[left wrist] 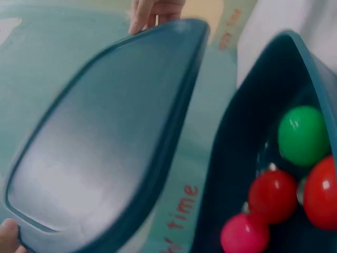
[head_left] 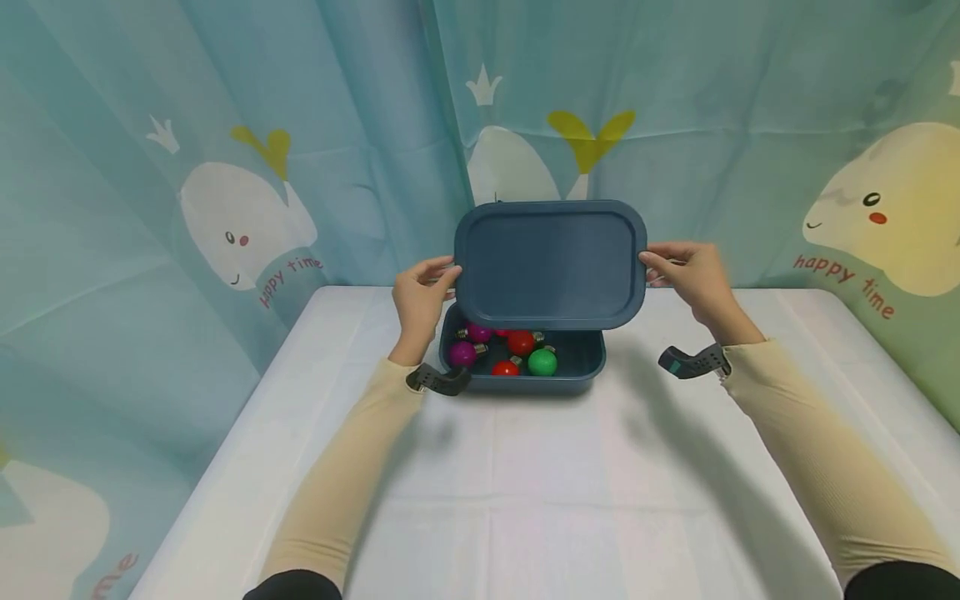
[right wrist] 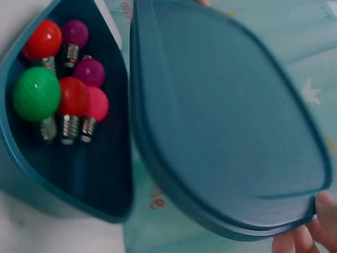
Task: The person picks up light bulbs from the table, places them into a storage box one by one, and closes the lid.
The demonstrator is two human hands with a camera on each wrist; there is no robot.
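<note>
A dark blue rectangular lid [head_left: 551, 265] with rounded corners is held up, tilted, above the back of a matching box [head_left: 525, 385]. My left hand [head_left: 422, 302] pinches its left edge between thumb and fingers. At the opposite edge, my right hand [head_left: 693, 279] pinches it the same way. Inside the box lie several coloured light bulbs with metal screw bases: a green bulb [right wrist: 37, 94], red bulbs such as this red bulb [left wrist: 273, 196], a pink bulb [left wrist: 245, 233] and purple bulbs including this purple bulb [right wrist: 75, 33]. In the head view the lid hides the box's back part.
The box stands on a white-covered table [head_left: 510, 492], toward its far edge. Behind and to the left hangs a blue-green curtain [head_left: 375, 150] printed with whales. Each wrist wears a dark strap, such as the left strap [head_left: 438, 381].
</note>
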